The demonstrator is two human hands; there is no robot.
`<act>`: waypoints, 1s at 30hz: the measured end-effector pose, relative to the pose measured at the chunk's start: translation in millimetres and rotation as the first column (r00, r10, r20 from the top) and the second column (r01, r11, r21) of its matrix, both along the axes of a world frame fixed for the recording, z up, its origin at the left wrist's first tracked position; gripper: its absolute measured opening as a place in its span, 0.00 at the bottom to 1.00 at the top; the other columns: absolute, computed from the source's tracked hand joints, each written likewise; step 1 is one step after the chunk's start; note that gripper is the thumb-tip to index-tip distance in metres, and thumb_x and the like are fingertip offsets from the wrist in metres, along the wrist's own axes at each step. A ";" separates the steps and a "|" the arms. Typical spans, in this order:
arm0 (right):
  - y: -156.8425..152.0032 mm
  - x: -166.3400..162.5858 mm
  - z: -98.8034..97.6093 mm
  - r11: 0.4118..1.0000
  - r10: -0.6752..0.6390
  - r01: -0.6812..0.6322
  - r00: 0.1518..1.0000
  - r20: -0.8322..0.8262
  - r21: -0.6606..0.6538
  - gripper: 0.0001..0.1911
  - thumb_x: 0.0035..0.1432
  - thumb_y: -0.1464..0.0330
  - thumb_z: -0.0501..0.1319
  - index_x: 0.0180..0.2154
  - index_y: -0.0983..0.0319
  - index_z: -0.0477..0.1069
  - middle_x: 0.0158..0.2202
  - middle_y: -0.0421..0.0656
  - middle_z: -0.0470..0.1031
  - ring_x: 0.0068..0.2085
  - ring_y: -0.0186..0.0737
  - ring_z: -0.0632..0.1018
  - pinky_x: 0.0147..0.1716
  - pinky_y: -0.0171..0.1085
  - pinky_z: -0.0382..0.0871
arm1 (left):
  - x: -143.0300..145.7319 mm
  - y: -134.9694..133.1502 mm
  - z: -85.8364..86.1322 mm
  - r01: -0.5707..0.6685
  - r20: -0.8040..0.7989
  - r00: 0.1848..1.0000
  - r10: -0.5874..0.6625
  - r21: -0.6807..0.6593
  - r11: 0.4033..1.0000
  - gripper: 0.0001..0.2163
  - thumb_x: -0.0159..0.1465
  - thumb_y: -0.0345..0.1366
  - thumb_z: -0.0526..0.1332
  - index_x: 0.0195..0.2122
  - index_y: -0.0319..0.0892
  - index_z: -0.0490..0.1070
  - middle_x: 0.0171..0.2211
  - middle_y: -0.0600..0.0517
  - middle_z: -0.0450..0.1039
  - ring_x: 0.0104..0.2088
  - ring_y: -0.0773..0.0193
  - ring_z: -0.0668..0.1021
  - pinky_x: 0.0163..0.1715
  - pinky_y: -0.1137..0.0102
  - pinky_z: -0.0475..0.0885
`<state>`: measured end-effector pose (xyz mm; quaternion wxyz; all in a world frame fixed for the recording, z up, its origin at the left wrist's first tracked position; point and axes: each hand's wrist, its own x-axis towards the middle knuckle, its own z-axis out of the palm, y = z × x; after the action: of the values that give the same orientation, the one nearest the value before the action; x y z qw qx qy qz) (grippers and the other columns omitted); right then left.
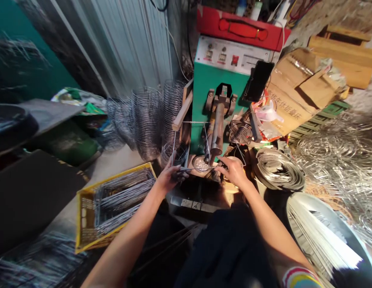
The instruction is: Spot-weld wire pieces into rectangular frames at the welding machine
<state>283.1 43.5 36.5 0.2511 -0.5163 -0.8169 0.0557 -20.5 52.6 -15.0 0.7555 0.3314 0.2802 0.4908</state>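
Note:
A thin metal wire frame, roughly rectangular, is held up in front of a green machine. My left hand is closed around its near left corner. My right hand pinches the near wire farther right, with the thumb and forefinger together. Between my hands, the machine's round metal arm reaches down toward that wire; I cannot tell whether they touch. Below the wire sits a small round dish of shiny bits. Just behind my right hand is a round fan guard.
A yellow crate of wire frames stands to the left. Behind it rise stacks of wire rings. On the right lie a coil of flat strip, a basin of straight strips and tangled wire. A phone hangs by the machine.

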 end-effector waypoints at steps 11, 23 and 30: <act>6.3 -6.2 0.8 0.999 -0.003 0.004 1.000 -0.024 0.032 0.24 0.65 0.54 0.60 0.55 0.63 0.72 0.43 0.51 0.80 0.44 0.51 0.80 0.45 0.43 0.72 | -2.8 7.2 -1.7 0.001 0.055 0.998 0.000 -0.009 1.000 0.35 0.64 0.25 0.59 0.71 0.39 0.47 0.32 0.42 0.82 0.27 0.57 0.83 0.24 0.71 0.78; 5.3 39.7 -7.2 0.879 -0.434 0.462 0.878 -0.204 0.117 0.32 0.61 0.46 0.57 0.53 0.65 0.74 0.50 0.58 0.76 0.52 0.58 0.75 0.52 0.55 0.69 | -2.8 12.8 -1.5 0.033 0.021 0.999 -0.034 0.045 0.998 0.39 0.63 0.25 0.59 0.73 0.44 0.41 0.33 0.43 0.82 0.30 0.57 0.84 0.27 0.71 0.78; -62.3 42.0 -21.0 0.871 -0.462 0.188 0.627 -0.627 -0.454 0.28 0.59 0.48 0.57 0.47 0.64 0.72 0.26 0.43 0.76 0.19 0.38 0.71 0.19 0.36 0.68 | -17.2 -65.8 -3.8 0.022 0.018 1.000 -0.023 0.056 0.998 0.43 0.63 0.27 0.62 0.73 0.45 0.34 0.33 0.43 0.82 0.29 0.57 0.83 0.26 0.71 0.77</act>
<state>325.1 -18.8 15.5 0.4609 -0.6291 -0.5200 0.3484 -37.7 -13.1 -18.8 0.7540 0.3509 0.2556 0.4930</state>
